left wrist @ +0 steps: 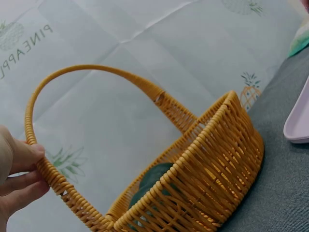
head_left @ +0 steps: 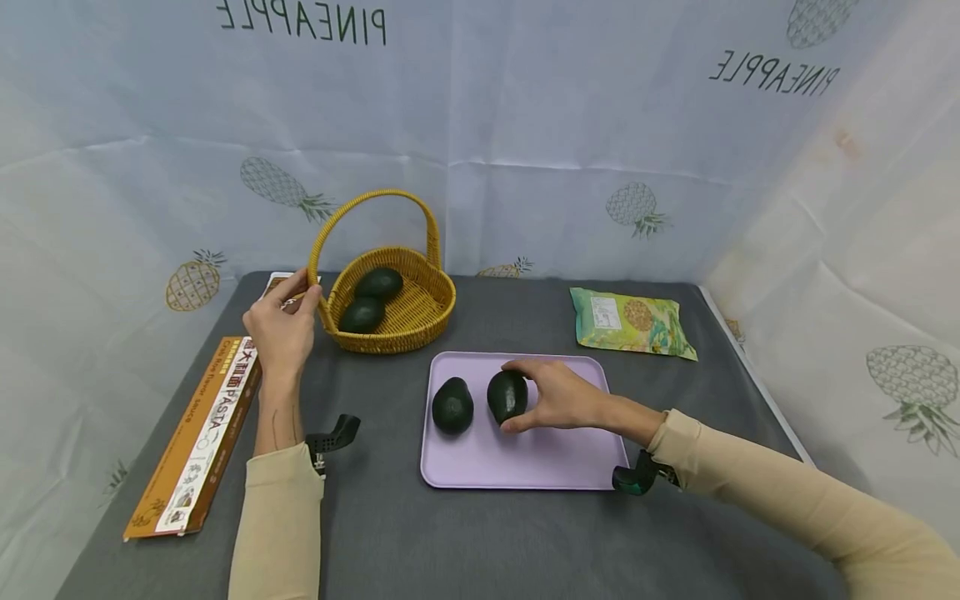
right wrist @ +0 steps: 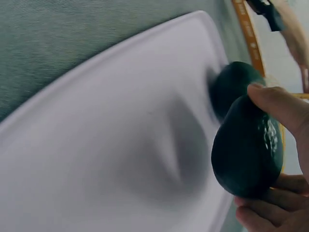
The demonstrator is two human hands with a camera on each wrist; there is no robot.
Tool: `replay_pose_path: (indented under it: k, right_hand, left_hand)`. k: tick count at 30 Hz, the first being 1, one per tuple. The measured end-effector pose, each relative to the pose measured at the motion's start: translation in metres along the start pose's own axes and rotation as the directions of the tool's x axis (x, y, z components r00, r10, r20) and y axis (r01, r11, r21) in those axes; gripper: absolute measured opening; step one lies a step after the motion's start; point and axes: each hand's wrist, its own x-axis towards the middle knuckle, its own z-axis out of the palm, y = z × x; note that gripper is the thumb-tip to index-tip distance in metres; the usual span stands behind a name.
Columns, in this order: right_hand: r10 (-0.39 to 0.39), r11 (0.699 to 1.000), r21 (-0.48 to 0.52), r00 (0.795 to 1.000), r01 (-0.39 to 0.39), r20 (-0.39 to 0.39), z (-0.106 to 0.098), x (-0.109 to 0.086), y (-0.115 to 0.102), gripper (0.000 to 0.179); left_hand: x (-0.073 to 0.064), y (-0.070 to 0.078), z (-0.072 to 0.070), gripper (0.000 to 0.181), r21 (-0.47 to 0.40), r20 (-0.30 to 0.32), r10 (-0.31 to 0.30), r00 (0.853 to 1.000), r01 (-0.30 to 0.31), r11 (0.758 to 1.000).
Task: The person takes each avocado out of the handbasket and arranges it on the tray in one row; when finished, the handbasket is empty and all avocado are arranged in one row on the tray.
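Grey tabletop (head_left: pixel 420 546) bears packet (head_left: pixel 633 323), basket (head_left: pixel 393 340), pasta box (head_left: pixel 198 442).

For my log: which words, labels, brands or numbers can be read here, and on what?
"PINEAPPLE", mirror-reversed: pale, creased hanging sheet printed with pineapples.
"PASTA": long orange, brown and white box.
"flavor sauce": same box; the wording before it and the Chinese characters are too small to read surely.
Green-and-yellow plastic packet: print on its white label is too small to read.
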Motion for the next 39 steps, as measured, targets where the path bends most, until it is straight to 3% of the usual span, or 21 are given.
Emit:
replay_pose_path:
  k: [16,34,39]
  right_hand:
    - [0.044,0.999,-0.028,0.998,-0.045,-0.053,0.02,0.004,0.007,0.092]
    - [0.031,1.0,-0.003,0.999,-0.031,-0.009,0.02,0.007,0.005,0.096]
    - [0.032,0.999,-0.005,0.999,-0.032,-0.005,0.02,0.006,0.004,0.095]
  left_hand:
    - [0.001,0.002,0.0,0.035,0.004,0.003,-0.014,1.0,0.014,1.0]
    - [0.0,0.003,-0.003,0.034,0.009,0.007,-0.056,0.998,0.056,0.998]
    - [0.0,0.003,-0.002,0.034,0.001,0.004,-0.04,0.999,0.04,0.999]
